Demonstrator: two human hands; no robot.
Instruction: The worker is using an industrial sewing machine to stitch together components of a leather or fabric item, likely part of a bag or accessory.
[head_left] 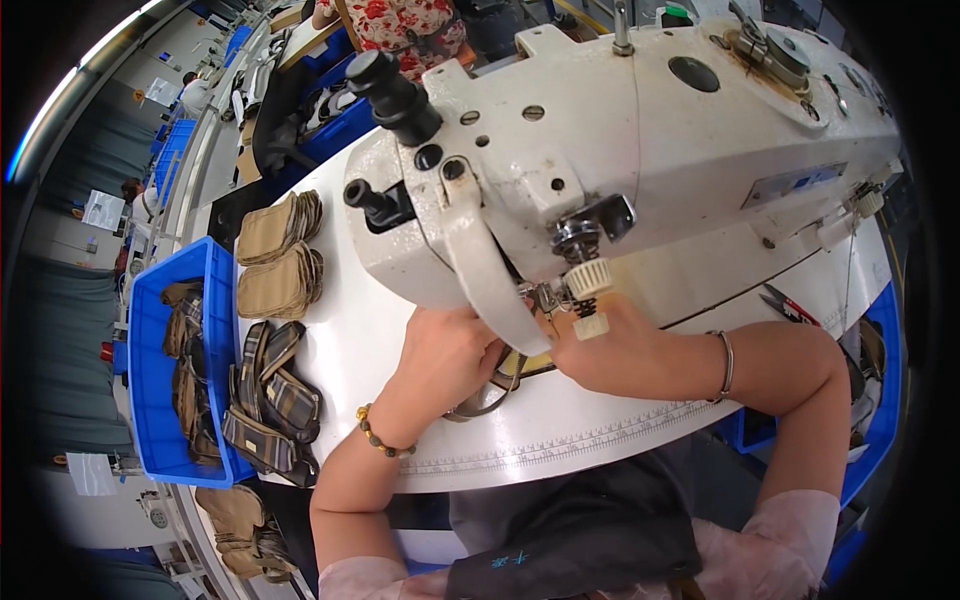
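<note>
A white sewing machine stands on the pale tabletop in front of me. My left hand is closed at the left of its needle area, fingers bent inward. Out from under that hand curves a narrow grey-brown fabric strip, looped on the table. My right hand lies on the other side of the needle, close beneath the tension dial. Its fingers are curled in, and the machine's lever and dial cover their tips. What the fingertips pinch at the needle is mostly hidden.
Two stacks of tan fabric pieces sit at the left, with plaid straps nearer me. A blue bin of plaid pieces stands beyond the left edge. Red-handled scissors lie right. Another person is across the table.
</note>
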